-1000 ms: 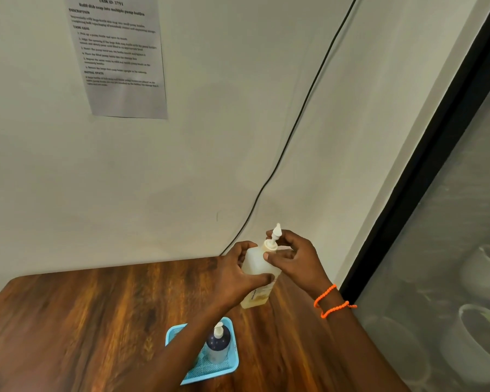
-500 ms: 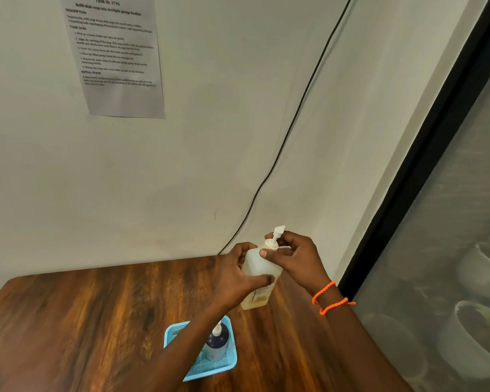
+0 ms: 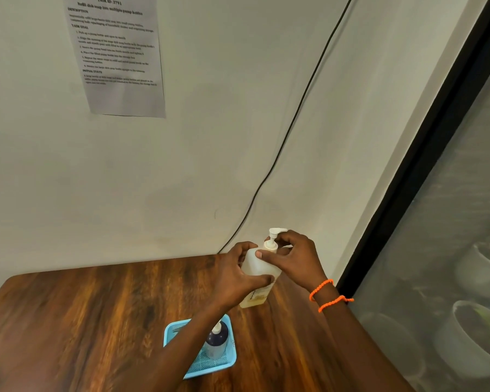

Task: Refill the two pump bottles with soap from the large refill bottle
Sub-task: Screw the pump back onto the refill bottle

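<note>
A translucent white pump bottle (image 3: 256, 274) with a little yellowish soap at its bottom stands near the far right corner of the wooden table (image 3: 82, 312). My left hand (image 3: 235, 274) wraps around its body. My right hand (image 3: 290, 254) pinches the white pump head and collar (image 3: 272, 241) at the top. A second pump bottle (image 3: 216, 339), dark blue with a white pump, stands upright in a light blue basket (image 3: 227, 364) in front, partly hidden by my left forearm. The large refill bottle is not in view.
A white wall runs behind the table with a printed task sheet (image 3: 116, 55) and a black cable (image 3: 292, 123) dropping to the table's back edge. A black-framed glass pane (image 3: 450, 222) stands on the right, with pots behind it.
My right hand has shifted around the pump collar and the pump spout has turned from pointing up to pointing right. My left hand keeps its hold on the bottle.
</note>
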